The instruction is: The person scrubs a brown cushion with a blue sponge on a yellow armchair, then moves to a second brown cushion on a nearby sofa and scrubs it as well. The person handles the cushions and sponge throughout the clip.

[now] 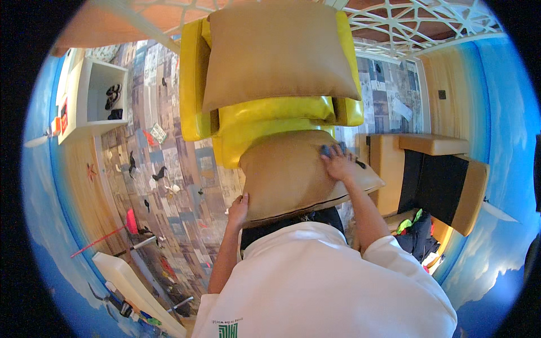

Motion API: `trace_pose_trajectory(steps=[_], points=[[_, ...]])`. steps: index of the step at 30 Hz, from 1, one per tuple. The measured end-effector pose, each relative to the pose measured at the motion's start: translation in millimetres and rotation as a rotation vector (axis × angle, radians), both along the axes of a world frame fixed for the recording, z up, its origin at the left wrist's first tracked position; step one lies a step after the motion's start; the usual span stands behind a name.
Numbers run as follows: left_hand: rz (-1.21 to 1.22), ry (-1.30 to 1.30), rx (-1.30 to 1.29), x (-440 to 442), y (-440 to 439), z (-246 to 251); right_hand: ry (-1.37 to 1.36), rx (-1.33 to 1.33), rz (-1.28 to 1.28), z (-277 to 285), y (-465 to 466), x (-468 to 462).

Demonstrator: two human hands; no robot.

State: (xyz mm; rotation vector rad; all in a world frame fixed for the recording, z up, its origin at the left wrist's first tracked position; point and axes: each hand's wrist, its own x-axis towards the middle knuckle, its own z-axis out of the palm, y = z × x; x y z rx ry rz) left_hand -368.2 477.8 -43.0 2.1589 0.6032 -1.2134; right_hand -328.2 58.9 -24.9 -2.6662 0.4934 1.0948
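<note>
A tan leather-like cushion (287, 173) lies in front of me, its near edge by my legs and its far side against a glossy yellow armchair (270, 112). My left hand (239, 210) holds the cushion's left edge, thumb on top. Pressed to the upper right of the same cushion is a blue-and-dark cloth (325, 150), under the fingers of my right hand (339, 164). Part of that cloth is hidden by the hand. Along the near side of the cushion runs a dark seam or zip. A second, larger tan cushion (279, 55) rests on the armchair.
To the right stand tan-and-black seat parts (431, 181), with dark clothing (416, 236) below them. A white open cabinet (107, 91) holding shoes is at the left. Scraps and dark items (159, 173) litter the patterned floor (198, 164). A pink-headed broom (132, 221) lies lower left.
</note>
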Motion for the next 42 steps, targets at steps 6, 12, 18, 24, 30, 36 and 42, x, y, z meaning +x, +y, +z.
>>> trace_pose_trajectory(steps=[6, 12, 18, 24, 30, 36, 42], points=[[0.79, 0.316, -0.657, 6, 4, -19, 0.062, 0.133, -0.545, -33, -124, -56], [0.746, 0.343, -0.709, 19, -8, -28, -0.041, 0.104, -0.619, -41, -131, -101], [0.305, 0.219, -0.547, 87, -47, 29, -0.333, 0.206, -0.936, 23, -137, -198], [-0.082, -0.077, -0.648, 117, -143, 141, -0.973, 0.256, -1.214, 176, -135, -274], [0.055, -0.37, -0.926, 141, -154, 241, -1.308, 0.203, -1.145, 252, -131, -225], [0.207, -0.806, -0.874, 211, -120, 278, -1.561, 0.423, -1.027, 234, -166, -77], [0.268, -1.036, -0.809, 301, -76, 296, -1.527, 0.706, -0.906, 222, -166, 127]])
